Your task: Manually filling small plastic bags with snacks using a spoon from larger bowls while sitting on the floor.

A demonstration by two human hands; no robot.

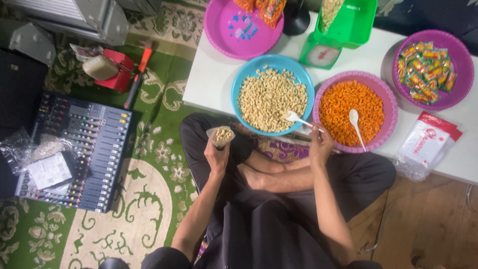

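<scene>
Your left hand (217, 157) grips 1 small clear bag (221, 135); your right hand (320, 142) holds a white spoon (297, 118) over the blue bowl (244, 79)

We see a small clear plastic bag (220, 135), open at the top and partly filled with pale puffed snacks, held upright in the left hand (217, 155) just below the blue bowl (242, 81). A white plastic spoon (297, 118), pinched by its handle in the right hand (320, 145), lies tilted with its scoop over the bowl's heap of pale snacks (271, 97).
</scene>
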